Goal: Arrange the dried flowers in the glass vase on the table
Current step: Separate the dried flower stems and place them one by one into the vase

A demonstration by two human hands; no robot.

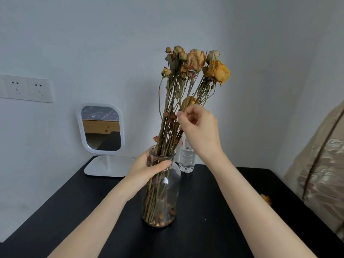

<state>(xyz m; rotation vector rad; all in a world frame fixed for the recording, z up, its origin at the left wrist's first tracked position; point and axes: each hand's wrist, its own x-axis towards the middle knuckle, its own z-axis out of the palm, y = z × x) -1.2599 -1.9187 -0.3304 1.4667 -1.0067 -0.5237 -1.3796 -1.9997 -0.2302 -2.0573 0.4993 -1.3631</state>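
On the dark bench (214, 220) the glass vase (172, 185) stands upright, its neck gripped by the left hand (149, 167), thumb across the front. The dried flowers (195, 62) stand in it, their stems fanning up above that hand. Higher, the right hand (200, 131) pinches a stem between thumb and forefinger, just below a yellow bloom. The stems look light, stiff and brittle, and the heads likely to shed, so mid-stem is the safer hold, never the petals. Beyond the right hand's wrist stands a water bottle (187, 161); beyond the left hand, a mirror (102, 129).
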